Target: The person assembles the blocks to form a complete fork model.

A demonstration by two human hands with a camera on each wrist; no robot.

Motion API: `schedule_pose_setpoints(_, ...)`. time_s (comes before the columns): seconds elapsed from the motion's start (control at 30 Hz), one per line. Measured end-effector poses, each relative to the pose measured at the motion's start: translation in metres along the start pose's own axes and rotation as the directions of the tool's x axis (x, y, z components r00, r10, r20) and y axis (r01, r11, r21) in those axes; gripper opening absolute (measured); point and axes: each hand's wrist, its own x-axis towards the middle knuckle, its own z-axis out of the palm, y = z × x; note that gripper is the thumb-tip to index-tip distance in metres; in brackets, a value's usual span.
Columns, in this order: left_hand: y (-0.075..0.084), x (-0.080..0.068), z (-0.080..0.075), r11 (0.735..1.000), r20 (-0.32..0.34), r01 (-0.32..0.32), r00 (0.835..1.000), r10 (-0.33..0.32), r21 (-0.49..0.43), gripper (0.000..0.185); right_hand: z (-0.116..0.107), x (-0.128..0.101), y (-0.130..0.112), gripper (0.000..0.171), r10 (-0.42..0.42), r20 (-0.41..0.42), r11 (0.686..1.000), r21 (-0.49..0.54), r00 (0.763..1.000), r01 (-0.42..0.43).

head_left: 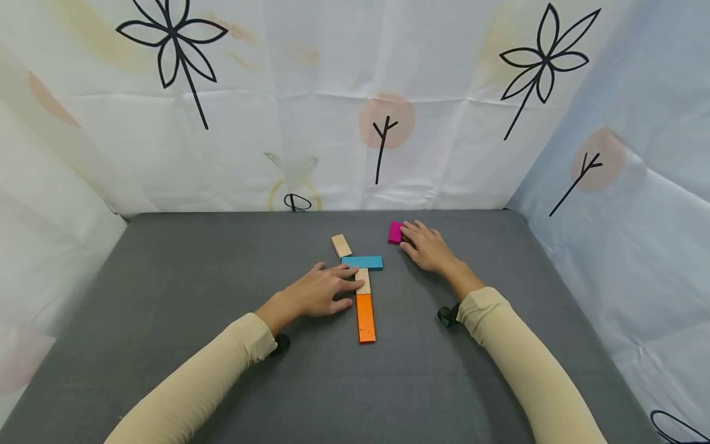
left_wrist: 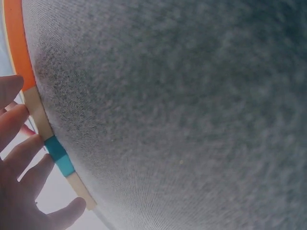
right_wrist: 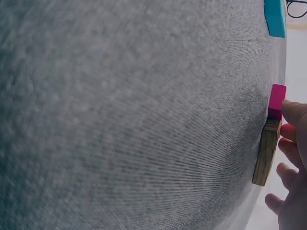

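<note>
My left hand (head_left: 322,291) lies low over the table with its fingers spread, fingertips at a plain wooden block (head_left: 363,280) and a blue block (head_left: 363,263). An orange block (head_left: 365,319) runs toward me from the wooden one, end to end. Past the blue block, a second plain wooden block (head_left: 341,245) slants away to the left. Farther right, my right hand (head_left: 429,248) rests over a dark brown wooden block (right_wrist: 266,151), mostly hidden under it in the head view. Beside that lies a magenta block (head_left: 395,232), with the thumb right at it in the right wrist view.
The blocks lie on a grey cloth-covered table (head_left: 194,277). A white curtain (head_left: 327,129) with drawn leaves and trees stands along the table's far edge, and another panel (head_left: 638,246) closes the right side.
</note>
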Motion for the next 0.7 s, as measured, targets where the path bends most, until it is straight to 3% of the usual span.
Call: schedule_pose_setpoints(0.7,0.003,-0.001,-0.004,1.000,0.014,0.003,1.000,-0.003,-0.013,0.050,0.002,0.015,-0.019,0.062,0.010,0.096,0.999,-0.054,0.995,-0.005)
